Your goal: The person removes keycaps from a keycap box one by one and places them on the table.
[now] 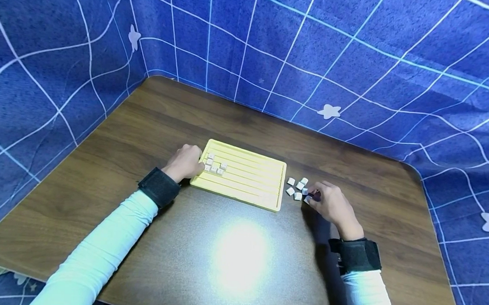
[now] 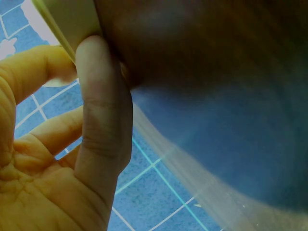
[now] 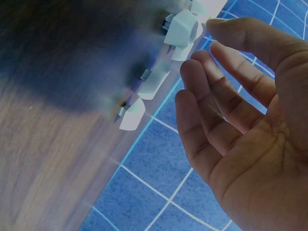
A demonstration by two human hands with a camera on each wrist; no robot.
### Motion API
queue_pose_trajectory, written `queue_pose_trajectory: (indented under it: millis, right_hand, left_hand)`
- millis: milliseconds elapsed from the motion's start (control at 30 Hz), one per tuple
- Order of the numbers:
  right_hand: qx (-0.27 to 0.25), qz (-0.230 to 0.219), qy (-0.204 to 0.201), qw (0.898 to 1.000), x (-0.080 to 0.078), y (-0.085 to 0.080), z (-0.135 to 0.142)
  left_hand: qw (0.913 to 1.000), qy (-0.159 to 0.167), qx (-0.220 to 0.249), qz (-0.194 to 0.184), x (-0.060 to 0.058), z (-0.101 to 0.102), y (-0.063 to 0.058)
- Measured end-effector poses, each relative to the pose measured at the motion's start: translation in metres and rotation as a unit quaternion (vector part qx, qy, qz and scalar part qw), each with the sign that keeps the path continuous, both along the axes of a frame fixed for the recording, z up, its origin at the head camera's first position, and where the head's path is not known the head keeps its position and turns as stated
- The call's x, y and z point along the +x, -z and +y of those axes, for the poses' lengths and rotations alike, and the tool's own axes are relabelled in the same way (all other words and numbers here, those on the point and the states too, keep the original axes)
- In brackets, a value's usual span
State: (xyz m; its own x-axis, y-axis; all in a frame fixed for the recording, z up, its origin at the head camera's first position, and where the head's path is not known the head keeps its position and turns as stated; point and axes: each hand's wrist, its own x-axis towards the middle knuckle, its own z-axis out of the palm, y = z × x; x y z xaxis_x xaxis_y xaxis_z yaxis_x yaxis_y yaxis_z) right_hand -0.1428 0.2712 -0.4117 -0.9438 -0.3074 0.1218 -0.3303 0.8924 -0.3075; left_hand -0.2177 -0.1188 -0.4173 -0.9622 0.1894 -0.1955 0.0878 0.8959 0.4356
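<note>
A shallow yellow ridged tray (image 1: 247,176) lies on the table, with several white keycaps (image 1: 213,170) set along its left part. My left hand (image 1: 184,162) holds the tray's left edge; in the left wrist view, thumb and finger pinch the tray's rim (image 2: 79,21). To the right of the tray is a loose cluster of white keycaps (image 1: 298,196). At its right side is my right hand (image 1: 334,205), thumb and fingers bent around the nearest keycap (image 1: 307,199). The right wrist view shows those fingers apart beside the keycaps (image 3: 182,29), nothing visible between them.
The brown wooden table (image 1: 246,120) has rounded corners and a bright glare spot in front of the tray. Blue curtains (image 1: 234,37) with white lines and pale stars hang behind and at the sides. Black bands (image 1: 158,187) circle both wrists.
</note>
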Motion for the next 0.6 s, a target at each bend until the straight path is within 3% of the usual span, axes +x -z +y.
queue_pose_trajectory:
  millis: [333,600]
  right_hand:
    - [-0.013,0.050,-0.026,0.998,-0.012,-0.005,-0.015]
    - [-0.025,0.045,-0.050,0.997,-0.025,-0.018,-0.045]
  left_hand:
    - [1.0000,-0.001,0.002,-0.002,0.001,0.001,-0.001]
    - [1.0000,-0.001,0.004,-0.003,0.001,0.000,-0.001]
